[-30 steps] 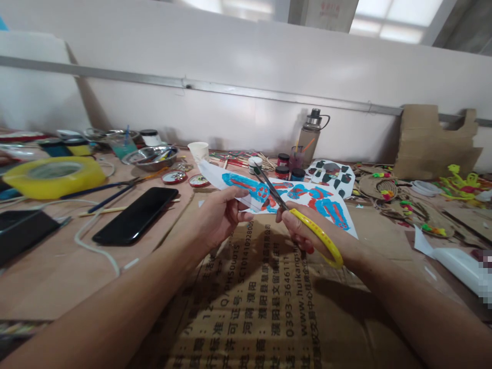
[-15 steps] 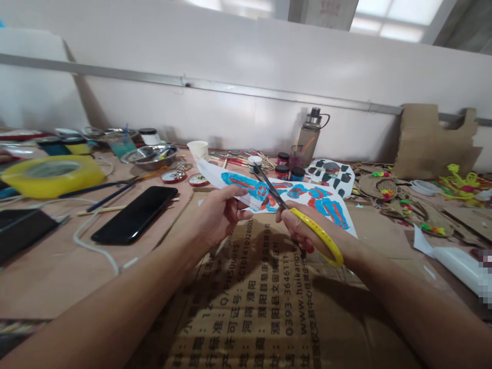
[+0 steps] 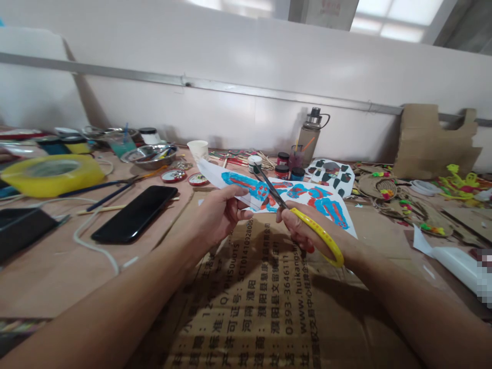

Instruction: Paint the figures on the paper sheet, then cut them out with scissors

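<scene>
My left hand (image 3: 218,214) pinches the near edge of a white paper sheet (image 3: 326,206) painted with blue and red figures, lifting its left part off the table. My right hand (image 3: 303,231) grips yellow-handled scissors (image 3: 322,237); their dark blades (image 3: 269,185) point up and left into the paper, across a blue and red figure. Both hands hover over a flattened brown cardboard box (image 3: 253,302) with printed black text.
A black phone (image 3: 134,214) and a white cable (image 3: 96,241) lie to the left. A yellow tape roll (image 3: 52,174), metal bowl (image 3: 152,156), paper cup (image 3: 198,150), paint jars (image 3: 283,165), a bottle (image 3: 309,137) and cardboard pieces (image 3: 430,141) crowd the back and right.
Hardly anything differs; the hands, scissors and paper stay in the same place, with only a slight shift of the view.
</scene>
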Motion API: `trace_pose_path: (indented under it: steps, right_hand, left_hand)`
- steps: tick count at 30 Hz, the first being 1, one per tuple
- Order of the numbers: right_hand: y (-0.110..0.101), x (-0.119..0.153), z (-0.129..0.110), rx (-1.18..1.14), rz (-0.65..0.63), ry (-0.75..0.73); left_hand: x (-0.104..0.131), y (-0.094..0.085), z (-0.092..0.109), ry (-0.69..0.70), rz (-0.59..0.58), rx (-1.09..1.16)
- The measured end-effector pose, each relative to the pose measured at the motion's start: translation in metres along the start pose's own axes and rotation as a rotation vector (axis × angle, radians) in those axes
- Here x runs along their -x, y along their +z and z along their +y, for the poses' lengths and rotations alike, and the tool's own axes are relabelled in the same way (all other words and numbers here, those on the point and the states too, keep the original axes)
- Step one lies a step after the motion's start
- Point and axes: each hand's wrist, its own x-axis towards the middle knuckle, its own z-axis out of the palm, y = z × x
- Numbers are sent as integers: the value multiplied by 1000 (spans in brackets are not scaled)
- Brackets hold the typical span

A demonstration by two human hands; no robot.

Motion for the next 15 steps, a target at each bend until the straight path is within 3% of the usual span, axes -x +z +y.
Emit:
trace_pose_path:
  steps: [10, 15]
  right_hand:
    - [0, 0, -1, 9, 5, 22]
    - [1, 0, -2, 43, 43, -37]
  left_hand:
    - [1, 1, 1, -14, 6, -10]
    - [0, -2, 0, -37, -26, 13]
